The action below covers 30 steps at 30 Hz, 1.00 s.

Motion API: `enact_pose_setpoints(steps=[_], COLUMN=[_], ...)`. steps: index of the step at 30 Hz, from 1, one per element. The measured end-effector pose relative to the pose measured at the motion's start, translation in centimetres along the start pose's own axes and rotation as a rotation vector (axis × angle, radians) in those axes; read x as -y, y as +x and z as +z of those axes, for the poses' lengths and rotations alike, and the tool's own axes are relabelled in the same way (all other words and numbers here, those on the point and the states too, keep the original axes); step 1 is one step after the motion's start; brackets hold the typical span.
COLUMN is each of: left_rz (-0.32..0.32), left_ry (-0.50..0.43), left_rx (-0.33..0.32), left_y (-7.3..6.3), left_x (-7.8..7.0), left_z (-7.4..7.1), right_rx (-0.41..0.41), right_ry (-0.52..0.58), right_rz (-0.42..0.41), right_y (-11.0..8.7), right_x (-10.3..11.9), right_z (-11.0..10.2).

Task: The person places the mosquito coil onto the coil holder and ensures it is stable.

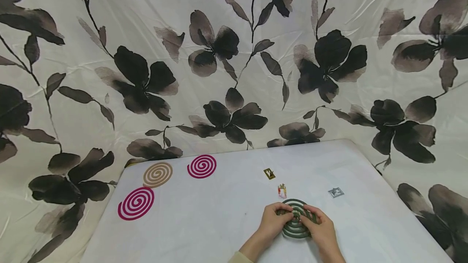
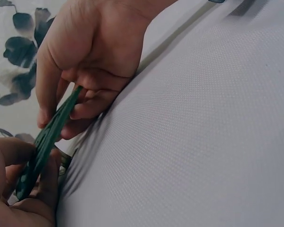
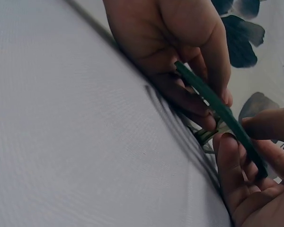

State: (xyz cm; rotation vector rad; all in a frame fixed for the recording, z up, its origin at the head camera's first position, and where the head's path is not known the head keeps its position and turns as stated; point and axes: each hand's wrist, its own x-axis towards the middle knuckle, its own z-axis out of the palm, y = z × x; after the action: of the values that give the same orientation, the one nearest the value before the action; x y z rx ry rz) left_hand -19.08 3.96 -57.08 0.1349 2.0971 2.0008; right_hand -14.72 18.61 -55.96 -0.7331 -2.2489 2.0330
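Note:
A dark green mosquito coil (image 1: 297, 236) is held over the front right part of the white table. My left hand (image 1: 272, 220) pinches its left side, thumb pointing in toward the centre of the spiral. On the opposite side my right hand (image 1: 321, 226) grips it, fingertips on the upper rings. Seen from both wrists, the coil (image 2: 47, 139) is nearly edge-on, tilted and raised off the cloth, its shadow lines falling beside it. Just beyond the hands lies a small red, yellow and white piece (image 1: 282, 190).
A gold metal piece (image 1: 269, 173) lies farther back, and a silver one (image 1: 336, 192) to the right. At the left are a tan coil (image 1: 158, 174), a magenta coil (image 1: 136, 203) close beside it and another magenta coil (image 1: 202, 166). Flower-printed cloth (image 1: 256, 72) hangs behind the table.

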Motion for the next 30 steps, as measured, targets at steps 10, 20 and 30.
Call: enact_pose_setpoints(steps=[10, 20, 30], left_rz=[-0.003, -0.012, -0.003], left_ry=[0.009, -0.085, -0.074], left_rx=[0.003, 0.04, 0.032], left_y=[0.2, -0.1, 0.1], left_x=[-0.2, 0.0, 0.6], left_z=[0.1, 0.0, -0.6], right_rx=[0.03, 0.034, 0.053], right_ry=[-0.005, -0.07, -0.037], right_rz=[-0.025, -0.039, -0.011], right_y=[0.2, 0.6, 0.5], right_x=[0.4, 0.3, 0.6], right_z=[-0.5, -1.4, -2.7])
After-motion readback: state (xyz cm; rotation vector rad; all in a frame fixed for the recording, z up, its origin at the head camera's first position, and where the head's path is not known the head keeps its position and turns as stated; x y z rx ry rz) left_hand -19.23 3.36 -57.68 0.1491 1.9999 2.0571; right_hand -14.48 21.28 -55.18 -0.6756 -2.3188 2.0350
